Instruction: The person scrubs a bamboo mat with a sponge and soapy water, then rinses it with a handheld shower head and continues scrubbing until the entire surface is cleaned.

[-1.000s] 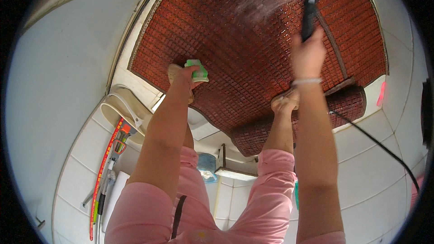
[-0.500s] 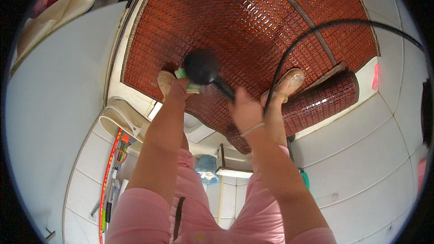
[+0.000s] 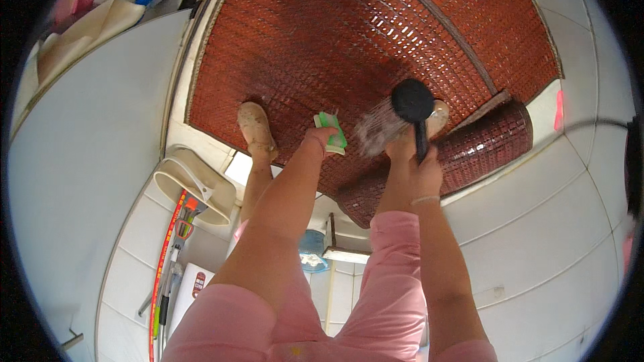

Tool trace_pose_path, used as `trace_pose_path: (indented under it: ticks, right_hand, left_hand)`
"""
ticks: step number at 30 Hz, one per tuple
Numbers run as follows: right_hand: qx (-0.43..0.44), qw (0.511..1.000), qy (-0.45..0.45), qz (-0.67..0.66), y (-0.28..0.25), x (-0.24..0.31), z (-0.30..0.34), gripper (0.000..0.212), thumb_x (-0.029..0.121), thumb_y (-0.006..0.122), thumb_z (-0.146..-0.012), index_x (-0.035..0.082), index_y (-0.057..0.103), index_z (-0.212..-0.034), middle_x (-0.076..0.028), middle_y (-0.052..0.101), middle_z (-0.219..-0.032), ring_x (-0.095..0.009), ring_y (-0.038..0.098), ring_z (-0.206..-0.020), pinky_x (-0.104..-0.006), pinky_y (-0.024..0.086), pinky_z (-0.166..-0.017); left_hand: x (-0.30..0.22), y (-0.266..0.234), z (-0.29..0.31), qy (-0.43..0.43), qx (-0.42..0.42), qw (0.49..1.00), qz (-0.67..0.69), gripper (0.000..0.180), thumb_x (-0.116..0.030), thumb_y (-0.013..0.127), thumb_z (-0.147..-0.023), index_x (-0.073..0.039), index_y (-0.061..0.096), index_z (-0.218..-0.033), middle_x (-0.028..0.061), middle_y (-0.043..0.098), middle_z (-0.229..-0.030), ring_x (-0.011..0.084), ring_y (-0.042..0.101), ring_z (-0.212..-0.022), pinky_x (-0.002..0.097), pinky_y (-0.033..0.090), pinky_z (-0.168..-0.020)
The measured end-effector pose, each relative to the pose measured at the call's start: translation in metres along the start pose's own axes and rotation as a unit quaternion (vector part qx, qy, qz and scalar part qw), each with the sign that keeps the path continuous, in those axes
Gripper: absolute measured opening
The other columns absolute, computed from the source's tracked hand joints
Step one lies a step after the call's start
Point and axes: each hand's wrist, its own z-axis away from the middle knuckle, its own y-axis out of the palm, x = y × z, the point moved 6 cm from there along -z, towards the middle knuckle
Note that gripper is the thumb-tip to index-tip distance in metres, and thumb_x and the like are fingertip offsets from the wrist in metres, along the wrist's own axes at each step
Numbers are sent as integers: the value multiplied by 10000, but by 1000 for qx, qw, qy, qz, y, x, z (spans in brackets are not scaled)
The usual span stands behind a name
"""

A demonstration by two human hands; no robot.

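Between my feet, my left hand is closed round a green and white scrubbing brush, low over a wet, reddish-brown woven tile mat. My right hand grips the handle of a black shower head, raised beside my right foot. Water sprays from it down and to the left, landing near the brush. The near right part of the mat is rolled up. My left foot wears a beige shoe; the right shoe is partly hidden behind the shower head.
A black hose, blurred, hangs by the white tiled wall at right. At left are a pale panel, a cream bucket and several long-handled tools. A blue basket shows behind my legs.
My right hand has swung the shower head to the right, and its spray now shows. My left hand has moved right with the brush, away from the left shoe. The hose has shifted right.
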Motion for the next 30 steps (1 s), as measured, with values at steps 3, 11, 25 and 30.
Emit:
trace_pose_path:
  ticks: [3, 11, 25, 30]
  right_hand:
    - [-25, 983, -184, -4, 28, 56, 28, 476, 234, 678, -823, 1, 441, -1163, -262, 640, -767, -460, 641, -737, -520, 525, -659]
    - [110, 968, -210, -87, 79, 187, 61, 452, 198, 659, -841, -12, 438, -1175, -253, 639, -777, -430, 648, -719, -489, 527, -625]
    - [135, 945, -299, 10, 67, 201, 117, 439, 203, 682, -818, 17, 481, -1161, -209, 655, -838, -384, 658, -719, -462, 532, -631]
    - [18, 971, -240, 0, -5, 181, 105, 401, 209, 709, -801, 42, 508, -1105, -193, 640, -837, -354, 663, -736, -441, 538, -633]
  left_hand:
    - [19, -39, -27, -12, 1, 996, 84, 498, -168, 731, -837, -70, 522, -1279, 174, 594, -1207, 334, 629, -1063, 470, 587, -837]
    - [6, -208, -44, 28, -120, 938, 324, 559, -126, 690, -836, -153, 447, -1339, 137, 565, -1217, 365, 553, -1127, 565, 532, -828]
    - [-48, -147, 11, 162, 312, 863, 363, 359, -268, 566, -926, -92, 561, -1239, 116, 593, -1235, 343, 588, -1112, 551, 475, -948]
    - [-42, -102, 74, 115, 182, 931, 296, 418, -238, 656, -892, -67, 546, -1258, 131, 613, -1198, 285, 609, -1084, 428, 518, -917]
